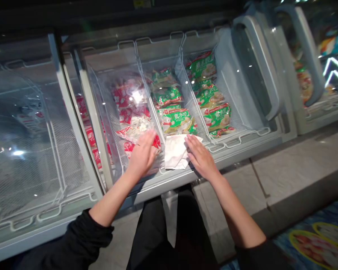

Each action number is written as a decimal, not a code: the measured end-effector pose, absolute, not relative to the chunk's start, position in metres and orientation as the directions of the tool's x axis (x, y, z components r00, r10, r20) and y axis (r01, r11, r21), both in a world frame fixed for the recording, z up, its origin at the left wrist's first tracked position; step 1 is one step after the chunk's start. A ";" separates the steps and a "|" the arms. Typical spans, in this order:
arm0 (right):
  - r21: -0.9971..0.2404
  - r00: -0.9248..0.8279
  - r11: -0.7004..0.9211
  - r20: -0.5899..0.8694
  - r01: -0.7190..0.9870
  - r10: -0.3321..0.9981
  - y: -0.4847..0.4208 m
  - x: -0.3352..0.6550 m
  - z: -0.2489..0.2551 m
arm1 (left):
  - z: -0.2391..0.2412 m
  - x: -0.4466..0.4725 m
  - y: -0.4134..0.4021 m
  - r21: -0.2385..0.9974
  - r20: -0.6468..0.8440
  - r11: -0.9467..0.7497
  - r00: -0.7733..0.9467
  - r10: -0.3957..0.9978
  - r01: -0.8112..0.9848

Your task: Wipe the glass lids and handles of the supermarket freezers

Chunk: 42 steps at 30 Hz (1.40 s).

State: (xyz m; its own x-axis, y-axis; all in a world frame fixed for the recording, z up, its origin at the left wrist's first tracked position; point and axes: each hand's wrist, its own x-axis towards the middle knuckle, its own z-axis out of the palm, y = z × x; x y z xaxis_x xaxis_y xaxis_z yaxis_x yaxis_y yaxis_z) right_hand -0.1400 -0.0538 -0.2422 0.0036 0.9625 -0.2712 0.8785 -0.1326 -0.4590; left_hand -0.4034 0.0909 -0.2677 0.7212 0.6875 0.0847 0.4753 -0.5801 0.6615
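Note:
A folded white cloth (176, 151) lies at the near edge of the chest freezer's glass lid (166, 56). My right hand (201, 156) rests on the cloth's right edge, its fingers stretched out. To the left of the cloth, my left hand (142, 153) is spread flat with its fingers extended and holds nothing. Whether its palm touches the glass cannot be made out. Beneath the lid, green bags of frozen dumplings (176, 118) fill the middle basket. Red bags (129, 95) are piled in the basket under my left hand.
More green dumpling bags (216, 116) sit in the right basket. A large grey handle (259, 63) rises from the lid's right side. On the left, a metal frame (76, 112) divides this lid from another glass panel (22, 138). Grey floor tiles (307, 157) run along the freezer's front.

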 end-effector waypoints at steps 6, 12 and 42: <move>-0.305 0.297 -0.320 -0.121 0.897 0.947 -0.088 -0.027 -0.256 | -0.263 -0.308 0.014 0.482 -0.041 -0.737 0.852 0.521 0.474; -0.173 0.405 -0.440 -0.205 0.881 0.891 -0.110 0.088 -0.257 | -0.276 -0.259 0.003 0.337 -0.130 -0.735 0.802 0.583 0.588; -0.336 0.508 -0.487 -0.029 0.806 0.861 -0.111 0.147 -0.279 | -0.269 -0.213 -0.006 0.515 -0.181 -0.683 0.845 0.503 0.517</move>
